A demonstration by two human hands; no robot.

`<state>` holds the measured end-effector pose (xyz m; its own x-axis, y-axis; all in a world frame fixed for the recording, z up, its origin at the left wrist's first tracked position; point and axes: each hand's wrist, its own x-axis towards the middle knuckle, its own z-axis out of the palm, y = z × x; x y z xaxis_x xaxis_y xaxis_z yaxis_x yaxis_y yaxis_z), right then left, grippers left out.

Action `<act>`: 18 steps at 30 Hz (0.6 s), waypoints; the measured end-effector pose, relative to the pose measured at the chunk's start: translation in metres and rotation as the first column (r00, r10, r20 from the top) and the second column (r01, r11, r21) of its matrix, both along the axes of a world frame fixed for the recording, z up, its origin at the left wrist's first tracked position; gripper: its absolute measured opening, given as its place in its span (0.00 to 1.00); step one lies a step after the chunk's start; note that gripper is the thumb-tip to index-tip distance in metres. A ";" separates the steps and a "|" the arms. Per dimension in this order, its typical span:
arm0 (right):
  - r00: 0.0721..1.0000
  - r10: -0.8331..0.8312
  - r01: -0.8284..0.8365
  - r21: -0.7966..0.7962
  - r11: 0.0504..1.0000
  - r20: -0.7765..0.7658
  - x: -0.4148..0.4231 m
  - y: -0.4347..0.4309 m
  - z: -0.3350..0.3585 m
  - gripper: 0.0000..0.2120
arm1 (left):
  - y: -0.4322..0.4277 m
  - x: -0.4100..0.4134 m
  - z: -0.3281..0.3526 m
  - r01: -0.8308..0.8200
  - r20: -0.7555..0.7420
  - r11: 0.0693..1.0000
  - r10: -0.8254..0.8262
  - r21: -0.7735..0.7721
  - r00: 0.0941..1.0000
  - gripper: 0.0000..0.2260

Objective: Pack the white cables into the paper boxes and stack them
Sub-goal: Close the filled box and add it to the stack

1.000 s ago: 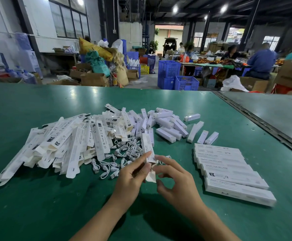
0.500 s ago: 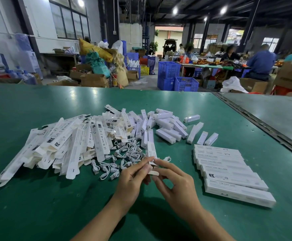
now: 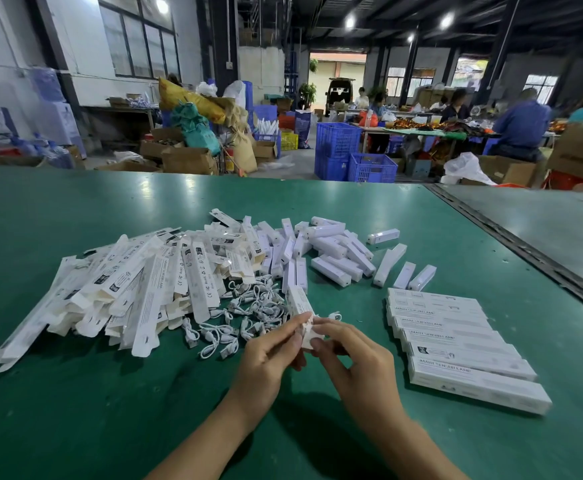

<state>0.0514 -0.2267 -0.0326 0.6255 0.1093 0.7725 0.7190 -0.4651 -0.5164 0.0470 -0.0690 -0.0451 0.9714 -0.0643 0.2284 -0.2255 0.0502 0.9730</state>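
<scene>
The left hand (image 3: 269,351) and right hand (image 3: 356,358) pinch the near end of a paper box (image 3: 298,301) beside the loose white cables (image 3: 245,313), apparently closing its flap; next, place it on the packed stack (image 3: 456,344).

Packing workshop, blue crates (image 3: 338,140), cardboard cartons (image 3: 188,159)

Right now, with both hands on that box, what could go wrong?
1. The left hand and right hand pinch only the near end of the box; it could crease.
2. Loose cables lie tangled beside it; lifting one may drag others.
3. The row of packed boxes sits close by the right hand; a sweep could scatter it.
</scene>
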 end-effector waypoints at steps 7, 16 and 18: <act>0.999 0.047 -0.047 0.000 0.999 0.000 0.000 -0.003 0.001 0.06 | -0.004 -0.004 0.004 0.003 0.013 1.000 -0.003 -0.018 1.000 0.14; 0.968 0.130 -0.100 0.145 0.984 -0.216 -0.003 -0.003 0.003 0.11 | -0.002 -0.003 0.000 -0.028 0.083 0.994 0.019 0.110 0.996 0.17; 0.915 0.191 -0.100 0.260 0.961 -0.356 -0.003 -0.003 0.005 0.19 | -0.002 -0.002 0.000 -0.043 0.103 0.993 0.031 0.113 0.994 0.15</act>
<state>0.0483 -0.2292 -0.0274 0.8636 0.0682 0.4996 0.5022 -0.2051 -0.8401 0.0449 -0.0711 -0.0453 0.9459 -0.0605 0.3187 -0.3226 -0.0712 0.9439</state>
